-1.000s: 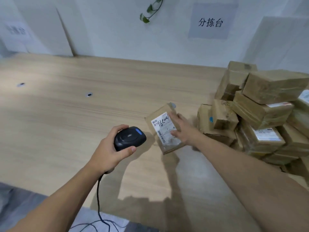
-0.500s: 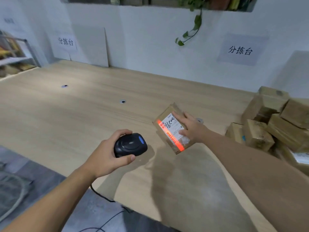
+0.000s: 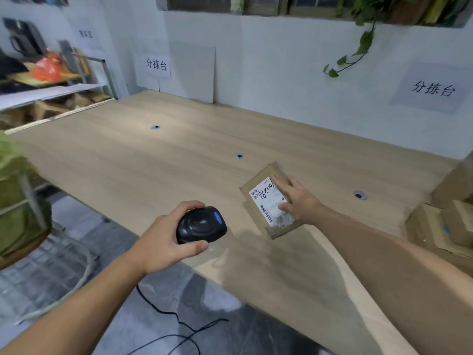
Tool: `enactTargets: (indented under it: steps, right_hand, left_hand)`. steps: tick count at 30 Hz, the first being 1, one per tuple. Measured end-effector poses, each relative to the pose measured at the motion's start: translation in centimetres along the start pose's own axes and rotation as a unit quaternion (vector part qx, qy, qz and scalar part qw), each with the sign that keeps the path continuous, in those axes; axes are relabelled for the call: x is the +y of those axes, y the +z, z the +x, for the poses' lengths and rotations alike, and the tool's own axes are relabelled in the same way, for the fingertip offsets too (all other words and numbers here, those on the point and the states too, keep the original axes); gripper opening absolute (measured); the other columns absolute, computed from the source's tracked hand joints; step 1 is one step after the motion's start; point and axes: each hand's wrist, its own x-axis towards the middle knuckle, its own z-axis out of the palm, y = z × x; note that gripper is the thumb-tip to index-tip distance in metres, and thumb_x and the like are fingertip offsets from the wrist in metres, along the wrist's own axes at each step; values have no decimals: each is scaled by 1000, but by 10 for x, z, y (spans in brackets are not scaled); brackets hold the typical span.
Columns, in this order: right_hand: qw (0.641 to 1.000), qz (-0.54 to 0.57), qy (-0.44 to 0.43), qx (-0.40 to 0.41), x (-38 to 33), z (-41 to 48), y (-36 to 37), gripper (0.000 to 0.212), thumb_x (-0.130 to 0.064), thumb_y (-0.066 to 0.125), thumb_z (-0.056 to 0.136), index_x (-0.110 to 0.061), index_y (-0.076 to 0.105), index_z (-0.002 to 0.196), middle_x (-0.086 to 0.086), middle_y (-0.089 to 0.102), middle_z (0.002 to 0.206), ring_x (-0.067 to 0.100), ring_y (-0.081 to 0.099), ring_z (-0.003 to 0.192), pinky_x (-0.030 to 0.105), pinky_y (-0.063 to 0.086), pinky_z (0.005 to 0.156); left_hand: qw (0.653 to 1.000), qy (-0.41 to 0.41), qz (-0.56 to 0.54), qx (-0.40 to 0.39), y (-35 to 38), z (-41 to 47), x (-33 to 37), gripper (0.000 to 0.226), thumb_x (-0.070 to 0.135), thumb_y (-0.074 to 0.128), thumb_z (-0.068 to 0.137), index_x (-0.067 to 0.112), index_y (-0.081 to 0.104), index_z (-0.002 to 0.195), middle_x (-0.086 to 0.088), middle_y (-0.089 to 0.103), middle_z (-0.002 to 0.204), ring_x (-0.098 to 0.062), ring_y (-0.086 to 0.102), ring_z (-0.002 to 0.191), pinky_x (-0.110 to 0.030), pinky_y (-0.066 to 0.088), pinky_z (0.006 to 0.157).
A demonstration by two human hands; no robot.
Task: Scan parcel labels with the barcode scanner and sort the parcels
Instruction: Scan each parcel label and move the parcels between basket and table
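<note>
My left hand grips a black barcode scanner with a blue button, held over the table's near edge. Its black cable trails down to the floor. To its right, a small flat brown parcel with a white label is tilted up off the wooden table. My right hand holds that parcel from its right side, fingers over the label and thumb at its lower edge. No red scan line shows on the label.
A pile of brown parcels sits at the table's right edge. A metal shelf with goods stands at the far left. A green sack on a wire frame stands left of the table. Paper signs hang on the white wall.
The red scan line that lay across the label half a second ago is gone. My view has swung left, so the parcel pile has slid to the right edge.
</note>
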Motion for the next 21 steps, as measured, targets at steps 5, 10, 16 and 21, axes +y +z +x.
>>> enactTargets:
  steps: [5, 10, 16, 21]
  right_hand:
    - [998, 47, -27, 38, -53, 24, 40, 84, -6, 63, 95, -38, 17, 158, 12, 12, 166, 20, 13, 154, 8, 18, 96]
    - [992, 107, -54, 42, -109, 64, 92, 82, -8, 61, 95, -42, 19, 157, 9, 21, 161, 20, 30, 146, 13, 28, 91]
    - [986, 133, -100, -17, -190, 132, 146, 79, -10, 56, 100, -41, 13, 158, 0, 25, 156, 22, 41, 137, 18, 31, 91]
    - [965, 179, -186, -37, -272, 200, 179, 81, -10, 55, 98, -46, 13, 157, -1, 37, 141, 18, 47, 125, 33, 43, 101]
  left_hand:
    - [994, -44, -19, 99, -32, -24, -28, 67, 63, 73, 62, 56, 44, 123, 39, 61, 112, 10, 63, 101, -4, 45, 78]
    - [969, -102, -34, 221, -60, -44, -60, 75, 60, 81, 71, 41, 43, 133, 25, 59, 121, 13, 59, 104, -1, 43, 77]
    - [924, -167, -22, 344, -101, -56, -94, 69, 50, 82, 75, 47, 42, 132, 19, 58, 125, 9, 58, 109, -10, 45, 85]
    - [865, -198, 21, 460, -150, -50, -117, 67, 30, 85, 79, 39, 43, 130, 28, 55, 121, 19, 56, 103, -1, 42, 80]
